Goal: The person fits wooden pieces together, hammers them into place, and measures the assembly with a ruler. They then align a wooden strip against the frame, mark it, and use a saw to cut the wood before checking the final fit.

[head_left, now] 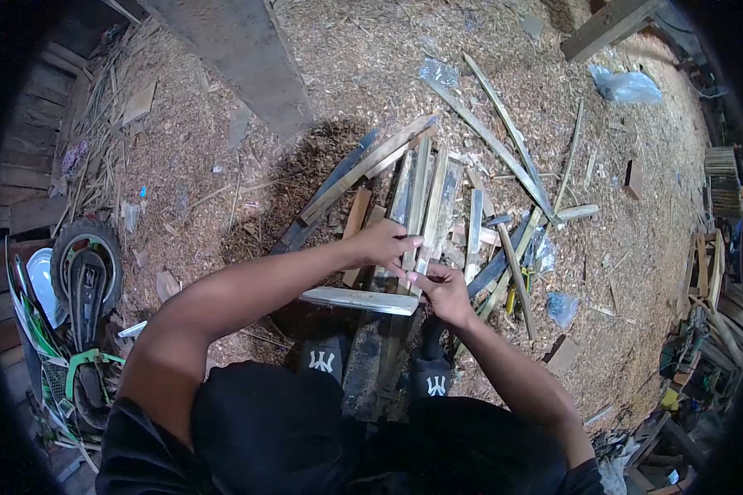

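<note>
Several pale wooden strips (431, 202) lie side by side, lengthwise, on a dark plank (363, 363) between my feet. My left hand (381, 245) reaches over their near ends, its fingers bent around a strip. Close beside it, my right hand (444, 294) has its thumb and fingers closed at the near end of the same strip. The fingertips of both hands almost meet. Just below them, a short wooden piece (362, 300) lies crosswise over the plank. Part of the strip's end is hidden under the fingers.
Loose wooden slats (491, 148) lie scattered on the chip-covered floor (347, 49). A yellow-handled tool (511, 300) lies at right. A wooden post (231, 58) stands ahead, a green-and-white motorbike (78, 330) at left. Plastic bags (627, 85) and a wood pile (718, 330) are at right.
</note>
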Action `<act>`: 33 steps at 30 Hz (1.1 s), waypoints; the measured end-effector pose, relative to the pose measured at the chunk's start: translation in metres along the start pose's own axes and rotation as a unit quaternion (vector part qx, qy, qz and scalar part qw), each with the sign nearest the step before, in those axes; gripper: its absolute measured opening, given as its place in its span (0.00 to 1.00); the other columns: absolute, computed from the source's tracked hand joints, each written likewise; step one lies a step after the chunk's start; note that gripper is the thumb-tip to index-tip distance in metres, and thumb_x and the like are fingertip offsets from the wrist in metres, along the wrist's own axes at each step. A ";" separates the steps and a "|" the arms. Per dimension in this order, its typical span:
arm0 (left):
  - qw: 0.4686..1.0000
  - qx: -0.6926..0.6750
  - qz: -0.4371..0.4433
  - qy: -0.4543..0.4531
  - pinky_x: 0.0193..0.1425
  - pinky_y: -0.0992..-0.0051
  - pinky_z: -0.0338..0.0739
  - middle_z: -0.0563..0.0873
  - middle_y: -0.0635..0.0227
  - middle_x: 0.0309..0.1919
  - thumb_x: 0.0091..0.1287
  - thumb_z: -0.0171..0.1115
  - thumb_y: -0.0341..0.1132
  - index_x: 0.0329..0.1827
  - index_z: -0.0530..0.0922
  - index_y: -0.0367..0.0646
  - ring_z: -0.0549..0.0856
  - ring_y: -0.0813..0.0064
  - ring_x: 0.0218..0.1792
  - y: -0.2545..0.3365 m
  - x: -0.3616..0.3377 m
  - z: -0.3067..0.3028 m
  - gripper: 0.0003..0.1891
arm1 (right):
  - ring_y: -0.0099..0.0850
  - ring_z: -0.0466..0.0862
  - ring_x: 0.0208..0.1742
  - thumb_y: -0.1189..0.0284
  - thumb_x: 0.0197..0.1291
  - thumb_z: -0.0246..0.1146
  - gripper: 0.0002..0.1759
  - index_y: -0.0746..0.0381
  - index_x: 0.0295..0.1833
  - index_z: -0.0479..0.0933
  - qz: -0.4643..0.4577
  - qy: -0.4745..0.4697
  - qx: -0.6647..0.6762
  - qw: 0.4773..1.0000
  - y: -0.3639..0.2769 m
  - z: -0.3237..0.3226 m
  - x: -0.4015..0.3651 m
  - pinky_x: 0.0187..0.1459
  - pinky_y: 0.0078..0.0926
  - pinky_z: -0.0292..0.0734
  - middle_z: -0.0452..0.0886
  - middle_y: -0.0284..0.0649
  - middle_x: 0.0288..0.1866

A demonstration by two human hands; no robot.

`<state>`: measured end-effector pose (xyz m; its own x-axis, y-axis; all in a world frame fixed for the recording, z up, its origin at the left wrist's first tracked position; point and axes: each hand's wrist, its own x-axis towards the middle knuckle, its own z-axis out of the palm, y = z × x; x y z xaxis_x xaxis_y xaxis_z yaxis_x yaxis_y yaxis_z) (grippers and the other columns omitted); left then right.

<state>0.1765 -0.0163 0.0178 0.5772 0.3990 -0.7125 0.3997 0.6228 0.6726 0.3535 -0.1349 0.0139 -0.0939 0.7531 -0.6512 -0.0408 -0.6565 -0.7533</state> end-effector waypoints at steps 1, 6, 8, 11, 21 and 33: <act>1.000 -0.001 -0.004 -0.001 0.34 0.70 0.89 0.86 0.53 0.37 0.74 0.61 0.42 0.50 0.75 0.25 0.90 0.63 0.34 -0.008 0.004 -0.003 0.22 | 0.16 0.79 0.30 0.71 0.65 0.69 0.09 0.65 0.44 0.85 -0.002 0.002 0.010 1.000 0.003 0.000 0.001 0.29 0.16 0.74 0.85 0.31 0.35; 0.998 0.003 0.067 0.002 0.36 0.68 0.90 0.86 0.48 0.38 0.77 0.54 0.34 0.60 0.70 0.33 0.90 0.62 0.33 -0.010 -0.002 -0.006 0.15 | 0.14 0.77 0.28 0.70 0.65 0.70 0.08 0.64 0.44 0.85 -0.050 0.013 0.028 0.998 0.005 0.004 0.005 0.28 0.16 0.70 0.84 0.29 0.32; 0.998 -0.004 0.070 0.004 0.31 0.69 0.89 0.86 0.50 0.35 0.76 0.56 0.34 0.57 0.71 0.32 0.89 0.64 0.30 -0.009 -0.002 -0.005 0.15 | 0.14 0.77 0.28 0.70 0.64 0.70 0.08 0.64 0.43 0.85 0.011 0.020 0.055 0.998 -0.004 0.004 0.001 0.28 0.16 0.70 0.85 0.29 0.32; 0.997 0.000 0.072 -0.001 0.27 0.70 0.88 0.85 0.51 0.31 0.75 0.58 0.35 0.53 0.72 0.31 0.89 0.66 0.27 -0.010 0.001 -0.007 0.14 | 0.15 0.77 0.29 0.70 0.64 0.70 0.09 0.64 0.44 0.85 -0.077 -0.009 -0.031 0.996 0.010 -0.006 0.010 0.29 0.16 0.71 0.85 0.28 0.33; 0.997 0.015 0.067 -0.045 0.30 0.69 0.89 0.86 0.52 0.33 0.75 0.58 0.36 0.51 0.73 0.31 0.89 0.65 0.28 -0.006 0.002 -0.013 0.14 | 0.17 0.79 0.34 0.72 0.66 0.68 0.10 0.68 0.46 0.86 -0.007 -0.051 -0.016 0.999 -0.011 -0.005 0.009 0.37 0.18 0.75 0.85 0.32 0.35; 0.995 0.049 0.080 -0.043 0.32 0.70 0.89 0.83 0.53 0.33 0.76 0.58 0.38 0.48 0.69 0.33 0.89 0.65 0.30 0.000 -0.001 -0.008 0.14 | 0.17 0.80 0.33 0.69 0.65 0.69 0.11 0.64 0.48 0.86 0.009 -0.034 0.002 0.999 -0.007 -0.004 0.003 0.35 0.20 0.77 0.86 0.31 0.36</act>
<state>0.1701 -0.0111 0.0169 0.6958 0.4256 -0.5786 0.3634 0.4862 0.7947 0.3573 -0.1273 0.0170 -0.1628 0.7370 -0.6560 -0.0434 -0.6696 -0.7415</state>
